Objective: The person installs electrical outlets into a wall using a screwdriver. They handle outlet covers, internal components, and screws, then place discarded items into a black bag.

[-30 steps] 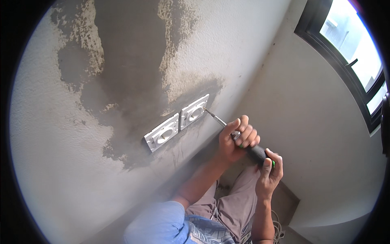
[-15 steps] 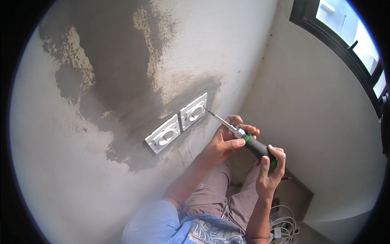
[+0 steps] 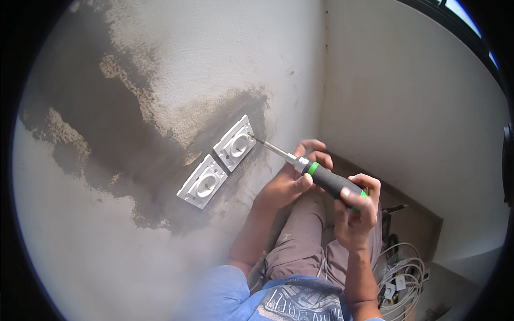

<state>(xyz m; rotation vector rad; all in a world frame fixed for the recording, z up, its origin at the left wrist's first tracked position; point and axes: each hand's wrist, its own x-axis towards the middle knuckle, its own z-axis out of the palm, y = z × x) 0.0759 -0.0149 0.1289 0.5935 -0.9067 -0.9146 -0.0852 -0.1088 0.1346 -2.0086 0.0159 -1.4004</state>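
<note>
A screwdriver (image 3: 327, 181) with a black and green handle and a silver shaft slants up to the left. Its tip meets the right side of the upper white socket (image 3: 231, 152), near a screw point. My right hand (image 3: 354, 222) grips the back end of the handle, thumb on top. Around the front collar curls my left hand (image 3: 282, 188), its thumb by the green ring and its fingers behind the tool. A second white socket (image 3: 197, 195) sits beside the first, lower left. Both are fixed on the wall without outer cover frames.
Grey patches of plaster (image 3: 134, 155) spread over the white wall (image 3: 214, 59) around the sockets. A side wall (image 3: 407, 107) meets it in a corner at the right, with a dark window frame (image 3: 460, 27) above. Coiled white cable (image 3: 409, 283) lies on the floor by my legs.
The view has swung, so the sockets appear further left and more cable shows. My right fingers have shifted around the handle. The screwdriver tip stays at the upper socket.
</note>
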